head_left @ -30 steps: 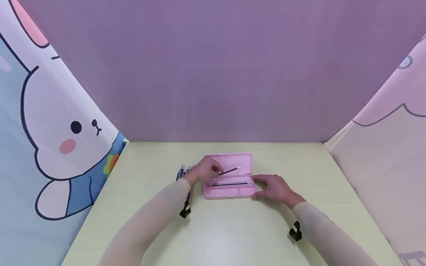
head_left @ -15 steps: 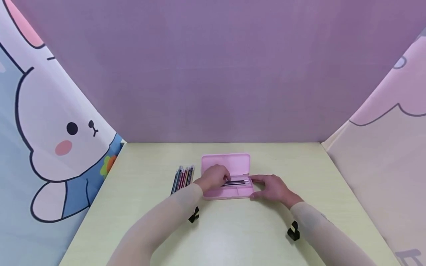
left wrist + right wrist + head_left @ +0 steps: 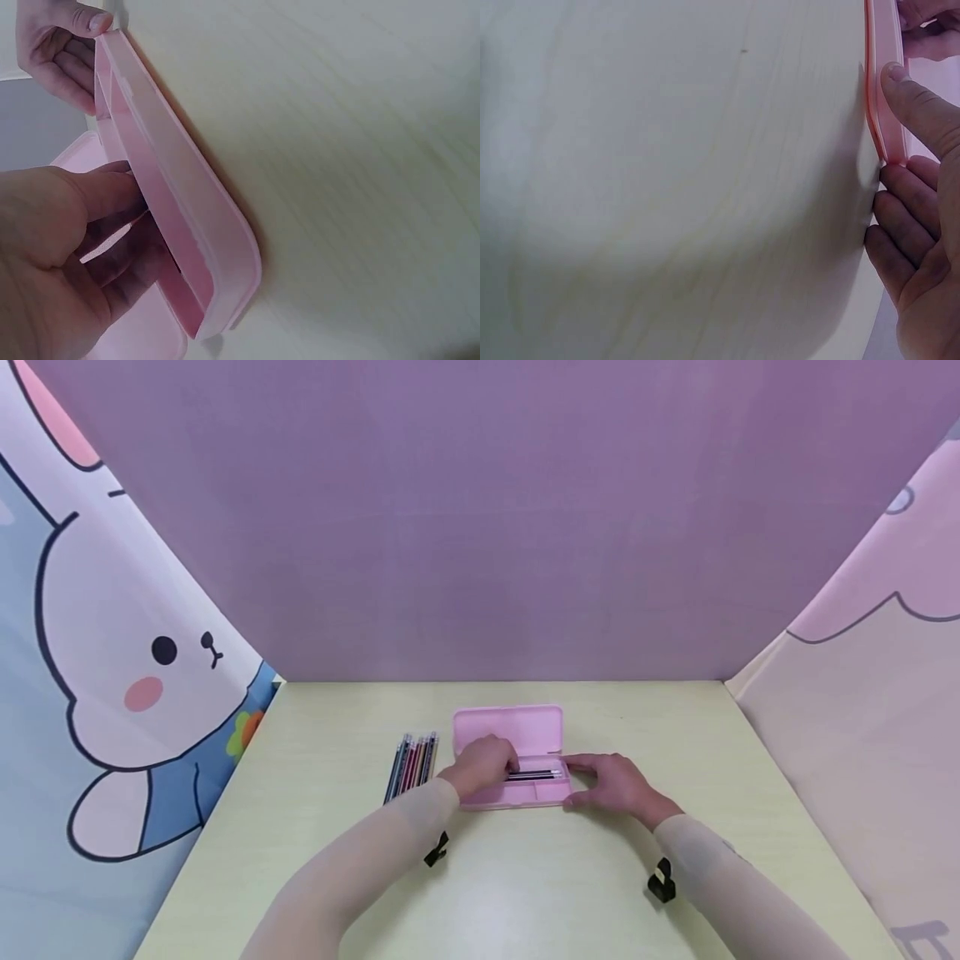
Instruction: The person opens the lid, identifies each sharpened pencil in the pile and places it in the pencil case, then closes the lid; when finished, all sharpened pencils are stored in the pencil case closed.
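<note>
An open pink pencil case (image 3: 542, 794) lies mid-table, its lid (image 3: 517, 727) flat behind the tray. Dark pens (image 3: 542, 773) lie lengthwise in the tray's long compartment. My left hand (image 3: 486, 763) reaches into the tray's left part (image 3: 187, 247), fingertips over the pens' left ends, thumb apart from the fingers (image 3: 127, 262). No pen shows in the left wrist view. My right hand (image 3: 611, 781) holds the case's right end (image 3: 881, 90), thumb (image 3: 922, 112) on its rim and fingers (image 3: 900, 225) against the near corner.
A row of several coloured pens (image 3: 411, 760) lies on the pale green table (image 3: 525, 893) just left of the case. Purple and cartoon-printed screens (image 3: 135, 677) close off the back and both sides.
A second ago my left hand held a dark pen slanted above the tray. It lowered the pen beside the others and now stays over their left ends. The right hand has not moved.
</note>
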### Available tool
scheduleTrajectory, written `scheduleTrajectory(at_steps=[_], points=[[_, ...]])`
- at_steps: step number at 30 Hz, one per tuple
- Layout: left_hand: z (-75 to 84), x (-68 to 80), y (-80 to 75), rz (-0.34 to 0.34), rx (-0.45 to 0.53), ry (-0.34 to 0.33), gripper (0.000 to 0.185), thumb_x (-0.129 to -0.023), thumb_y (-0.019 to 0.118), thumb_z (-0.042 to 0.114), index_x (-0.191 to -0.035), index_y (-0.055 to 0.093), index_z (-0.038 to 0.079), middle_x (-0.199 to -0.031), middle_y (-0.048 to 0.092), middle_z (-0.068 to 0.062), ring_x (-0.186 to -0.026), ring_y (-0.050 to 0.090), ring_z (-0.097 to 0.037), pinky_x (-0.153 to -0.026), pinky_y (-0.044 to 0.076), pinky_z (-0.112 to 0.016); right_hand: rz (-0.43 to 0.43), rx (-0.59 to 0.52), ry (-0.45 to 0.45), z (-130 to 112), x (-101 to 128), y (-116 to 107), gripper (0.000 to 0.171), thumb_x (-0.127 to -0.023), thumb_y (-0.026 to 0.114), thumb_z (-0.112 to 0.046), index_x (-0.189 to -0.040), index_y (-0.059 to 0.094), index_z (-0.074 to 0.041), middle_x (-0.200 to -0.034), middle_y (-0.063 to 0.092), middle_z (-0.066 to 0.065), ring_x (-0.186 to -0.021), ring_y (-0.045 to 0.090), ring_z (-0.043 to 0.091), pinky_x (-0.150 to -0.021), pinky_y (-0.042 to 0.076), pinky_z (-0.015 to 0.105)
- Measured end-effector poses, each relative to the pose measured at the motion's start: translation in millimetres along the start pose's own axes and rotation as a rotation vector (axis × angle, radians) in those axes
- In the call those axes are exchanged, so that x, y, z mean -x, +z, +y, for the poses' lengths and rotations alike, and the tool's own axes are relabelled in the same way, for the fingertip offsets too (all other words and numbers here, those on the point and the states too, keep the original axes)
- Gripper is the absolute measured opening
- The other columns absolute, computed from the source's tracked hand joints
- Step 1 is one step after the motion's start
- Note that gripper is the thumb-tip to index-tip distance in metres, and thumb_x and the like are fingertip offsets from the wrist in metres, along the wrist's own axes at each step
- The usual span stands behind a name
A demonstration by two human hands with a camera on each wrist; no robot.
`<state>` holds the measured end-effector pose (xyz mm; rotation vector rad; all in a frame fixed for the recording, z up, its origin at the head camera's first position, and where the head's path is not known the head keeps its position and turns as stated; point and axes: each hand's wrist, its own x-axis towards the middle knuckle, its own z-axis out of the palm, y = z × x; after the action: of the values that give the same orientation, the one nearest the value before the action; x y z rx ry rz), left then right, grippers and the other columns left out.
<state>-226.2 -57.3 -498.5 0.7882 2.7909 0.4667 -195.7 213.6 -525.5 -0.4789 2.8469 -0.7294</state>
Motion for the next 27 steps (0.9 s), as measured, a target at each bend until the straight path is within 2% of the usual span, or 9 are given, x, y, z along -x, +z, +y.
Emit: scheduleTrajectory(at_steps=[9, 15, 20, 27], points=[[-2.4, 3.1, 1.6, -0.010, -0.030, 0.037, 0.029, -0.092, 0.064, -0.001, -0.108, 0.082, 0.016, -0.114, 0.078, 0.000, -0.112, 0.070, -0.018, -0.102, 0.054, -0.032, -0.008, -0.009, 0.018, -1, 1, 1, 0.083, -0.070, 0.090, -0.056, -0.143, 0.062, -0.028, -0.143, 0.064, 0.003, -0.136, 0.055, 0.036, -0.116, 0.037, 0.061], [-3.1, 5.6, -1.1, -0.005, -0.013, 0.048, 0.031, -0.093, 0.062, -0.002, -0.110, 0.081, 0.014, -0.116, 0.077, -0.001, -0.115, 0.069, -0.019, -0.103, 0.054, -0.032, 0.000, -0.007, 0.011, -3, 2, 0, 0.081, -0.071, 0.090, -0.053, -0.143, 0.062, -0.028, -0.142, 0.064, 0.003, -0.135, 0.056, 0.036, -0.115, 0.038, 0.061], [-7.6, 8.8, -5.5, -0.011, 0.025, 0.068, 0.024, -0.096, 0.066, 0.004, -0.114, 0.079, 0.013, -0.117, 0.077, 0.000, -0.117, 0.068, -0.019, -0.105, 0.053, -0.032, 0.001, -0.003, 0.011, -4, 3, -1, 0.081, -0.071, 0.090, -0.053, -0.143, 0.062, -0.028, -0.142, 0.065, 0.004, -0.135, 0.057, 0.036, -0.114, 0.040, 0.060], [-16.4, 18.7, -19.7, 0.017, 0.119, 0.043, 0.024, -0.096, 0.071, 0.011, -0.120, 0.076, 0.012, -0.121, 0.075, -0.001, -0.118, 0.067, -0.021, -0.108, 0.051, -0.038, 0.011, 0.005, -0.006, -3, 4, -1, 0.081, -0.071, 0.090, -0.054, -0.142, 0.062, -0.026, -0.141, 0.065, 0.005, -0.134, 0.057, 0.037, -0.114, 0.038, 0.063]])
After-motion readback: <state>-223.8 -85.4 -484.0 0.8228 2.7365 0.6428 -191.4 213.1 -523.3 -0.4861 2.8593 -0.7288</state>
